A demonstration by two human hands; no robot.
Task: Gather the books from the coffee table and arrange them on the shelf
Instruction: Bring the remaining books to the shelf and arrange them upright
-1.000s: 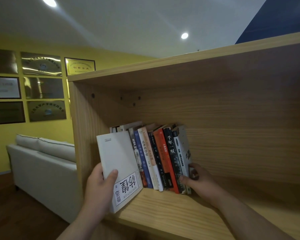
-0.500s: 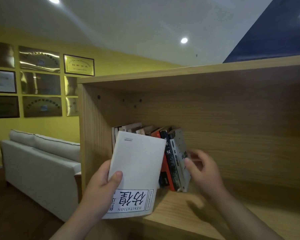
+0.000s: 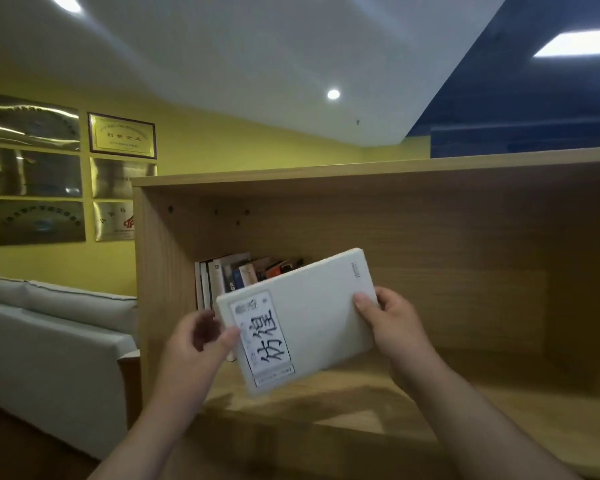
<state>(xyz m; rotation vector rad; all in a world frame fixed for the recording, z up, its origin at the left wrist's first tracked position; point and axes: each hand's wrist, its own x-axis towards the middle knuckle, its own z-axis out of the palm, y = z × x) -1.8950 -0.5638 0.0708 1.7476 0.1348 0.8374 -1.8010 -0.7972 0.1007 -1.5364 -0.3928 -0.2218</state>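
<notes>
1. White book (image 3: 305,320) held in the air in front of the open wooden shelf (image 3: 430,237), cover facing the camera, turned sideways and tilted, right end higher than left.
2. Cover has a label panel with large black Chinese characters at its left end; small print near the upper right corner, too small to read.
3. Left hand (image 3: 196,344): thumb pressed on the cover at the book's left edge beside the label; the other fingers are blurred and look partly spread behind the edge, so the grip is a loose pinch on the book.
4. Right hand (image 3: 392,320): closed on the book's right short edge, thumb on the cover, fingers wrapped behind.
5. Row of books (image 3: 236,275) stands at the left end of the shelf against its side wall, leaning slightly; the held book hides the lower and right parts of the row.
6. Book's lower corner hangs just above the shelf board, shadow below it.
7. White sofa (image 3: 49,334) to the left of the shelf; framed plaques (image 3: 122,135) on the yellow wall above it.
</notes>
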